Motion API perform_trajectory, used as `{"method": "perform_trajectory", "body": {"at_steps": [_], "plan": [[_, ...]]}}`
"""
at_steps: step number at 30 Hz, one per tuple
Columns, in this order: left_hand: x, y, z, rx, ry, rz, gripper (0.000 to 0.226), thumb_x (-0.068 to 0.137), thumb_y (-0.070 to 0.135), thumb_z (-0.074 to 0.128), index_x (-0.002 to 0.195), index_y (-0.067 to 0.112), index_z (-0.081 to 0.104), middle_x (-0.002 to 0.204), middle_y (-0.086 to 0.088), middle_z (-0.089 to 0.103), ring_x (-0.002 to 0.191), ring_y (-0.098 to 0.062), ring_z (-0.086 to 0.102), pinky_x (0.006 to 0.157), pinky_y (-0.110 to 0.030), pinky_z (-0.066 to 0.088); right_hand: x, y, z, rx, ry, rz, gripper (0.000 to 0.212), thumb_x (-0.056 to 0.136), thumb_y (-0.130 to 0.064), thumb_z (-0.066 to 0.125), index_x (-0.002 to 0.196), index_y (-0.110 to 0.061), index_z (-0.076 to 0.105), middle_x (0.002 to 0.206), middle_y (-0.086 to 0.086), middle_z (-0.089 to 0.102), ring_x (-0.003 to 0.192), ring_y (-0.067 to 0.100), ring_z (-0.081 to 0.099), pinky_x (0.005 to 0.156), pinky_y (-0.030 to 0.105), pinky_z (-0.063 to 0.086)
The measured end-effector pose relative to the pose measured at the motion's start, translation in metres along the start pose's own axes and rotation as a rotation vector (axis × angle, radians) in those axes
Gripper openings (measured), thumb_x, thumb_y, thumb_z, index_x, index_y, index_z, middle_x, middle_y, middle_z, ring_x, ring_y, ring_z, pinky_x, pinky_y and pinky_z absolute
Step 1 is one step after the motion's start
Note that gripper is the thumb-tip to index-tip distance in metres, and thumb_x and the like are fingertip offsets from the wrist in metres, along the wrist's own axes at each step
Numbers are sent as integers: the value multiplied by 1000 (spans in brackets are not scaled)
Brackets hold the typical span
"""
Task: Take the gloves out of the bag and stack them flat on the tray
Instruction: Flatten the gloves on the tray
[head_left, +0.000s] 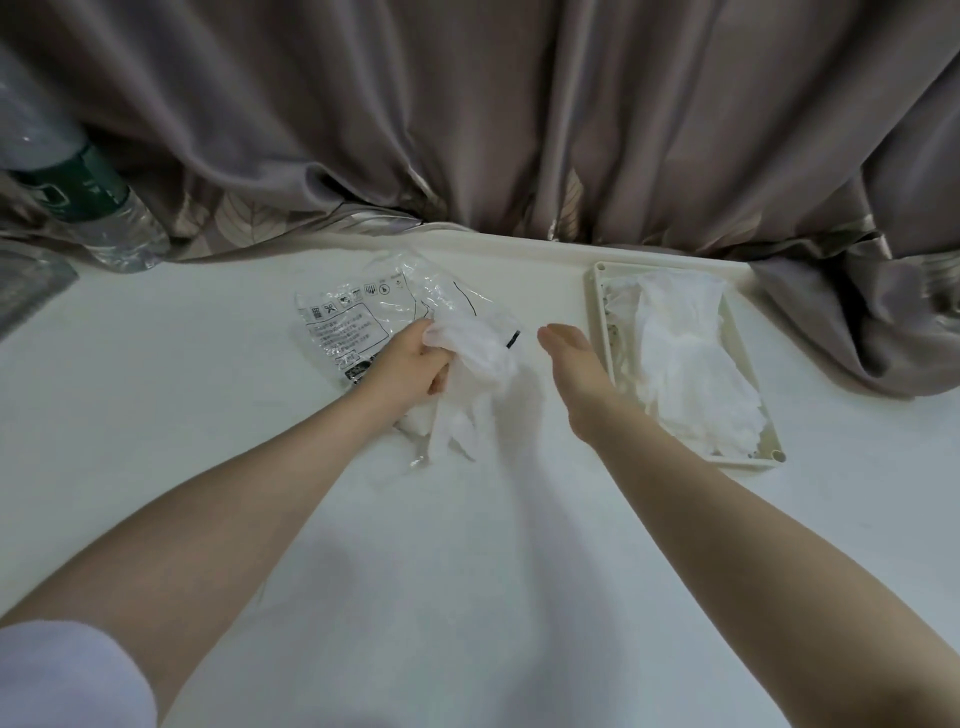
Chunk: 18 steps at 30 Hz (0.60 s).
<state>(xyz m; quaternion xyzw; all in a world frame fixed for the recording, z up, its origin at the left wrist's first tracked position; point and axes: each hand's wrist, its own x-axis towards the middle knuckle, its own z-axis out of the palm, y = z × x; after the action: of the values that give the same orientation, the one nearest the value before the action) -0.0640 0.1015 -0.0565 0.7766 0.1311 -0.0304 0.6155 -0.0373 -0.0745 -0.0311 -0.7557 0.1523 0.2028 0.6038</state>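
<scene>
- My left hand (410, 364) grips a crumpled thin white plastic glove (475, 358), fingers curled round its bunched middle; its loose ends hang down towards the table (208, 395).
- The clear printed bag (358, 317) lies just behind that hand, on the far side, flattened on the table and partly hidden by the glove.
- My right hand (569, 353) hovers open, fingers straight and together, holding nothing (it sits between the held glove and the tray).
- The cream tray (597, 312) lies to the right, its near left edge just beside my right wrist.
- A stack of white gloves (685, 358) lies in the tray, rumpled rather than smooth.
- A plastic water bottle (88, 208) lies at the far left against the grey-brown curtain (467, 114).
</scene>
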Motion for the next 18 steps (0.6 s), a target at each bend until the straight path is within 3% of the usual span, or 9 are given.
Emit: {"method": "perform_trajectory", "body": {"at_steps": [2, 6, 9, 13, 16, 18], "plan": [[3, -2, -6, 62, 10, 13, 20, 91, 8, 49, 78, 23, 49, 50, 6, 45, 47, -13, 39, 50, -24, 33, -3, -4, 8, -19, -131, -129, 20, 99, -29, 46, 115, -19, 53, 109, -8, 53, 99, 12, 49, 76, 20, 38], [3, 9, -8, 0, -43, 1, 14, 93, 5, 51, 83, 14, 53, 38, 11, 43, 35, -4, 33, 40, -16, 27, 4, -6, 28, -243, -307, -260, 19, 92, -19, 59, 110, -13, 58, 95, -1, 60, 80, 13, 57, 65, 20, 45], [0, 14, -13, -156, -33, -17, 20, 93, 1, 52, 75, 10, 53, 38, 12, 41, 35, -2, 31, 39, -13, 26, 18, -3, 38, -285, -203, -237, 5, 89, -10, 52, 85, -9, 55, 76, 6, 50, 70, 20, 46, 60, 28, 37], [-8, 24, -30, -430, -102, -5, 20, 93, -2, 46, 76, 6, 51, 40, 10, 31, 37, -4, 27, 40, -15, 26, 33, 0, 31, -282, 14, -80, 28, 93, -10, 38, 65, -14, 41, 63, 1, 38, 58, 18, 32, 50, 24, 25], [-16, 38, -35, -523, -198, -9, 11, 81, -1, 51, 78, 9, 49, 41, 11, 26, 37, -5, 22, 46, -22, 16, 41, 1, 27, -299, 39, -16, 29, 88, 0, 33, 63, -14, 35, 61, 1, 35, 56, 18, 27, 46, 19, 22], [-21, 48, -31, -547, -273, -2, 10, 71, 1, 46, 76, 10, 47, 40, 12, 23, 35, -4, 19, 53, -29, 10, 39, -4, 29, -340, 10, -39, 21, 87, -1, 36, 72, -13, 45, 67, 4, 42, 58, 21, 34, 48, 20, 25]]}}
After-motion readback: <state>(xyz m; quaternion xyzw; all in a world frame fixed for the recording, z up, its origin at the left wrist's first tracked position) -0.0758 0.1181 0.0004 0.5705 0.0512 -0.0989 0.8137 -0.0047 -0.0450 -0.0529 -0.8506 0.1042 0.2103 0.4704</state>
